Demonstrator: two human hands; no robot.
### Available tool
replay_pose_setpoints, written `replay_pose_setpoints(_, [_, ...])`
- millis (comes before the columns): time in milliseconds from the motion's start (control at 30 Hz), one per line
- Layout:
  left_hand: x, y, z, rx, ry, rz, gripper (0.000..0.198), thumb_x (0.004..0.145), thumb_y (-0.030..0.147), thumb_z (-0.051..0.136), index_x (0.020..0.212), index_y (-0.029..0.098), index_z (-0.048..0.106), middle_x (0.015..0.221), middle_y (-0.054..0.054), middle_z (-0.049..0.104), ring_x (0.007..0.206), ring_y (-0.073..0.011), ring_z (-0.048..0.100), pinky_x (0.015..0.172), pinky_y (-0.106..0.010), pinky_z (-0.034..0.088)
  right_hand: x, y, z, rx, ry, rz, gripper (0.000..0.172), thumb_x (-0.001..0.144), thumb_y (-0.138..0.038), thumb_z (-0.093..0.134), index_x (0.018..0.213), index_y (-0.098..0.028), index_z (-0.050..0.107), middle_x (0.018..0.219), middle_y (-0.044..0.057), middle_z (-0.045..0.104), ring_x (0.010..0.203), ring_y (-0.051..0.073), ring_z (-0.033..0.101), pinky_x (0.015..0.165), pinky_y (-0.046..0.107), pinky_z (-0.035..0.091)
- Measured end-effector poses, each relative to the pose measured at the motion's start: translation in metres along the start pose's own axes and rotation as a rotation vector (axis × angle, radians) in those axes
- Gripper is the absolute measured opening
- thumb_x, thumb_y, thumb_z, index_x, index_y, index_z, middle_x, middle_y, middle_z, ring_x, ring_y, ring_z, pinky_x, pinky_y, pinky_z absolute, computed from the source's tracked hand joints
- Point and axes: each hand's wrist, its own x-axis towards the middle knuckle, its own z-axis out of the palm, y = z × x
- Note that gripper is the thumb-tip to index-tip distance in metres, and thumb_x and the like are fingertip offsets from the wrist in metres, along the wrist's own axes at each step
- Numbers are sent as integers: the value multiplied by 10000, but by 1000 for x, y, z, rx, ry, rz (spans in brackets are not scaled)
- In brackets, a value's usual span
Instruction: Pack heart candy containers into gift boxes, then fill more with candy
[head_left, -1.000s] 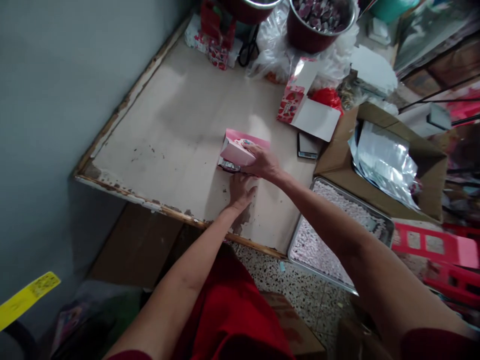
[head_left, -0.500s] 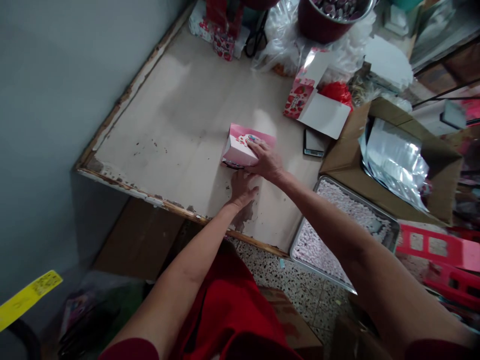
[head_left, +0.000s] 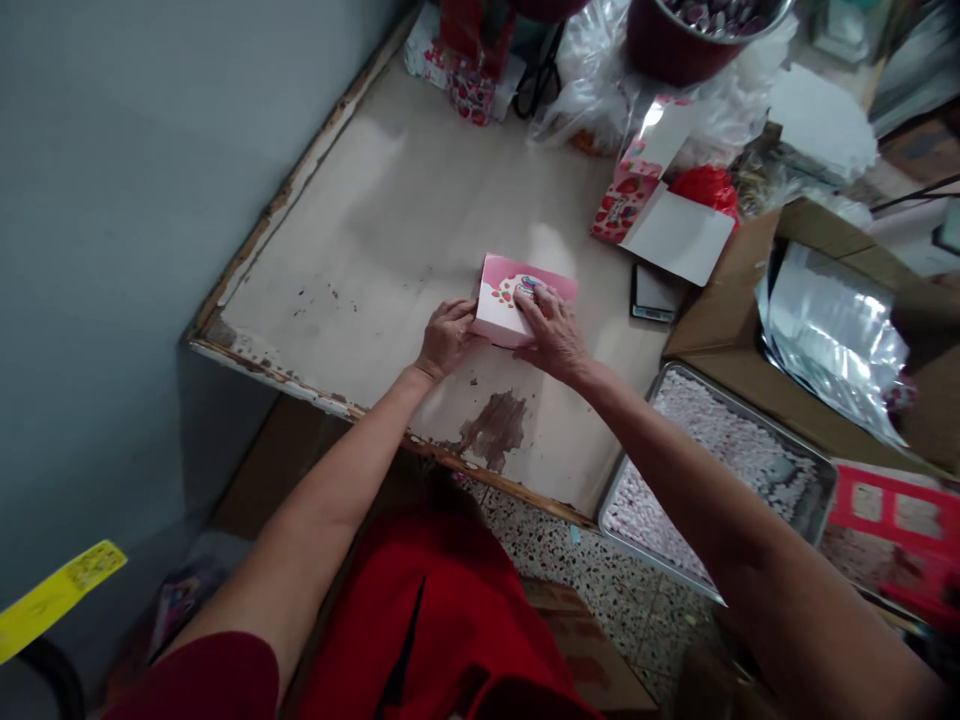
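Note:
A small pink and white carton box (head_left: 501, 318) with a strawberry print lies on the worn table (head_left: 360, 250). My left hand (head_left: 448, 340) holds its left end, with the fingertips at the side edge. Over the top and front right of the box lies my right hand (head_left: 553, 330), its fingers bent onto the printed lid and its thumb low at the front. The lid looks folded down flat. What is inside the box is hidden.
At the right stand a tray of small pale pieces (head_left: 682, 430), a cardboard box (head_left: 720, 310) with silvery pouches (head_left: 832, 320), and a small scale (head_left: 652, 293). Behind are an opened strawberry carton (head_left: 679, 230), scissors (head_left: 541, 85), plastic bags (head_left: 592, 70) and a dark red pot (head_left: 667, 45).
My left hand has moved from in front of the box to its left end. The front flap, raised before, now lies down, and the box top looks flat. My right hand stays on top.

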Motion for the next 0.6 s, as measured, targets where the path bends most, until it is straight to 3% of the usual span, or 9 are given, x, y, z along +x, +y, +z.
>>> replay_pose_setpoints(67, [-1, -3, 5, 24, 21, 11, 470, 951, 593, 629, 1122, 179, 769, 1262, -151, 734, 1257, -300, 589, 1111, -479, 455, 10, -16, -8, 2, 28, -68, 885, 853, -508, 755, 1613, -240, 390, 1714, 151, 285, 1586, 429, 189, 1260, 680, 165])
replay_pose_setpoints(133, [-5, -4, 8, 40, 39, 18, 456, 945, 596, 639, 1089, 184, 773, 1206, -143, 750, 1247, -295, 595, 1122, -472, 441, 26, -34, -14, 29, 36, -209, 683, 914, -494, 691, 1530, -272, 495, 1653, 116, 405, 1575, 384, 231, 1275, 663, 122])
replay_pose_setpoints(233, [-8, -9, 13, 51, 20, 40, 495, 948, 602, 630, 1190, 186, 744, 1193, -141, 746, 1252, -286, 601, 1150, -465, 409, 51, -51, -13, 87, 16, -390, 326, 981, -395, 603, 1270, -258, 667, 1349, 81, 661, 1436, 307, 438, 1294, 617, 109])
replay_pose_setpoints(300, [-9, -13, 17, 53, 0, 56, 597, 931, 636, 634, 1302, 172, 695, 1276, -159, 714, 1295, -297, 582, 1162, -468, 390, 62, -52, -9, 121, 22, -426, 184, 989, -344, 584, 1089, -241, 700, 1130, 59, 716, 1297, 272, 530, 1291, 599, 141])
replay_pose_setpoints(433, [-9, -18, 20, 11, 2, 62, 669, 962, 656, 567, 1405, 158, 620, 1382, -183, 657, 1365, -296, 544, 1183, -455, 361, 70, -42, -7, 198, 60, -441, 89, 960, -264, 599, 946, -235, 682, 990, 44, 714, 1155, 249, 575, 1232, 586, 263])
replay_pose_setpoints(600, [-7, -19, 16, -35, -31, 39, 613, 965, 642, 559, 1343, 165, 637, 1378, -176, 657, 1395, -294, 526, 1191, -443, 363, 75, -40, -13, 236, -2, -519, 119, 928, -193, 601, 841, -221, 678, 974, 89, 693, 1065, 243, 560, 1026, 434, 459])
